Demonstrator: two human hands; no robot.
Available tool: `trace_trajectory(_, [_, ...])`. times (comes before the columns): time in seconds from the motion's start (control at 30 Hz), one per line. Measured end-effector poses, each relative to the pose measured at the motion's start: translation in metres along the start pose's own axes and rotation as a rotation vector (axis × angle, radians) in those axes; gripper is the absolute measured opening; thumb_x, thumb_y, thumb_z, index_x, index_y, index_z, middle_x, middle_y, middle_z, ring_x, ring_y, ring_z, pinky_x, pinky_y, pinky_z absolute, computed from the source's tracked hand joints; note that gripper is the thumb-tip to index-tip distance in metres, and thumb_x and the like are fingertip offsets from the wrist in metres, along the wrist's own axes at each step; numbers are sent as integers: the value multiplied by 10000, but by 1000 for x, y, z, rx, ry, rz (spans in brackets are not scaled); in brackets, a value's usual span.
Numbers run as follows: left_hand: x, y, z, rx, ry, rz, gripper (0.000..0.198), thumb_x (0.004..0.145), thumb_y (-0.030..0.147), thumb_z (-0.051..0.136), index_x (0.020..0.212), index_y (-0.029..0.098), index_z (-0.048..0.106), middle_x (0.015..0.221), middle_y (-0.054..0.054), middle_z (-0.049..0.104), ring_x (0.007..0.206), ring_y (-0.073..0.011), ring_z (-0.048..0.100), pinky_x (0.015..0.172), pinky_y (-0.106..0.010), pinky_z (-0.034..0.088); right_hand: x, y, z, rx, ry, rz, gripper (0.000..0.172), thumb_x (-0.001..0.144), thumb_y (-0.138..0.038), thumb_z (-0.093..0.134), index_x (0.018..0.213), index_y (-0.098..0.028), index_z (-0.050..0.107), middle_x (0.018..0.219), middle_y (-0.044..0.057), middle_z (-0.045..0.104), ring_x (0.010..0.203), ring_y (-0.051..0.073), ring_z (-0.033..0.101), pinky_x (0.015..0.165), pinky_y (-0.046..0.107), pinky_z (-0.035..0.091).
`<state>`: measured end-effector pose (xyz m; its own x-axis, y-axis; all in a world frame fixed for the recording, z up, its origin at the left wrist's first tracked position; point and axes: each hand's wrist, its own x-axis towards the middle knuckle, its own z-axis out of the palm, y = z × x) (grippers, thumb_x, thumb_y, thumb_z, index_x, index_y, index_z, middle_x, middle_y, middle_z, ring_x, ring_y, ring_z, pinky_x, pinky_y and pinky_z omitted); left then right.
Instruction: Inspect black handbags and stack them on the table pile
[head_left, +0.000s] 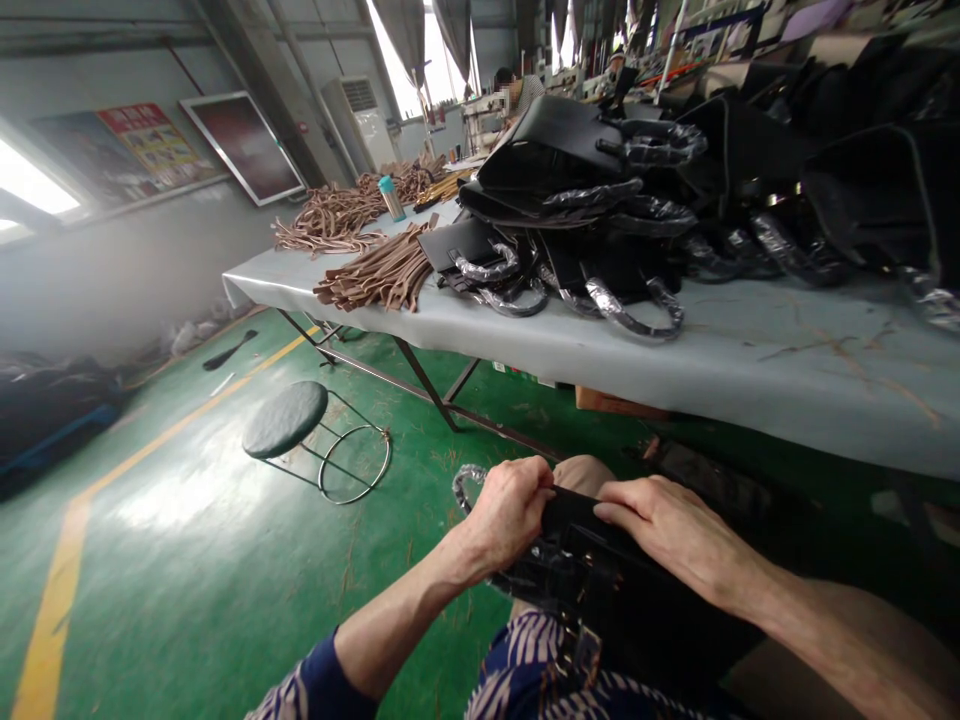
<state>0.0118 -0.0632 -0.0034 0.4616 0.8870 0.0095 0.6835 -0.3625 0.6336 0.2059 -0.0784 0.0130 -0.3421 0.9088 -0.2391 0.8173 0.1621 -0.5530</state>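
Bag (652,610), black: left hand (512,508), fingers closed on far edge; right hand (667,525), fingers pinching same edge. Round stool (286,420) stands left.

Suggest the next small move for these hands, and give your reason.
Perhaps slide the right hand toward the left hand along the edge of the bag: both hands pinch that edge, but a stretch between them is uncovered, and the left hand's hold could steady it.
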Motion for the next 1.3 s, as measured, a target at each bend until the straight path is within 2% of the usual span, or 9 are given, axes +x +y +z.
trace_trajectory(0.13, [-1,1,2,-31,10,-5,94,758,101,477,712,172,518,655,32,535,623,-100,484,595,-197,345,6,-3,-1,14,4,-47,276,854,-332,434,727,-264,671,766,5,687,781,191,623,671,277,391])
trace_trajectory(0.3, [-2,5,4,-70,33,-33,87,759,110,500,709,175,529,648,42,540,624,-97,489,601,-196,350,13,-11,0,110,-11,-98,263,836,-325,439,817,-264,695,898,6,683,930,201,599,755,268,421])
trace_trajectory(0.4, [-2,6,-1,-192,54,-94,84,730,109,549,755,181,515,673,56,548,646,-92,501,612,-192,364,14,-14,2,121,-13,-86,273,834,-336,432,805,-267,694,880,0,685,940,205,597,744,268,427])
trace_trajectory(0.5, [-2,1,-9,-354,66,-131,212,657,129,654,807,175,512,714,55,552,679,-92,503,621,-187,378,11,-16,3,96,-8,-66,281,839,-330,423,764,-260,685,871,2,690,921,207,606,707,263,425])
trace_trajectory(0.67, [-8,-19,-18,-577,-99,-231,438,539,210,768,924,144,571,803,7,590,694,-109,514,607,-197,386,9,-18,5,65,-11,-36,323,848,-312,407,669,-250,669,799,5,698,817,202,633,664,263,416])
trace_trajectory(0.77, [-13,-25,-17,-608,-155,-291,368,572,239,741,906,139,622,737,18,584,655,-106,504,577,-194,371,9,-18,6,63,-6,-25,323,850,-320,402,699,-262,681,818,7,705,821,207,637,672,268,416])
trace_trajectory(0.9, [-14,-22,-15,-600,-123,-325,260,650,274,659,874,141,663,690,27,579,623,-100,487,553,-192,350,11,-18,8,55,-24,-12,323,856,-326,391,722,-269,679,822,0,706,825,207,634,673,275,410])
trace_trajectory(1.03, [-12,-19,-16,-546,-128,-323,240,683,290,608,849,134,684,639,29,561,581,-92,452,518,-190,319,10,-18,9,36,-36,-9,335,862,-339,390,666,-256,649,773,-2,698,796,202,632,650,269,401])
trace_trajectory(1.3, [-10,-17,-12,-577,-123,-324,199,694,247,573,808,131,686,577,35,514,538,-82,414,494,-186,295,8,-17,8,39,-28,-84,279,859,-335,419,761,-278,674,786,-6,692,796,184,629,695,260,413])
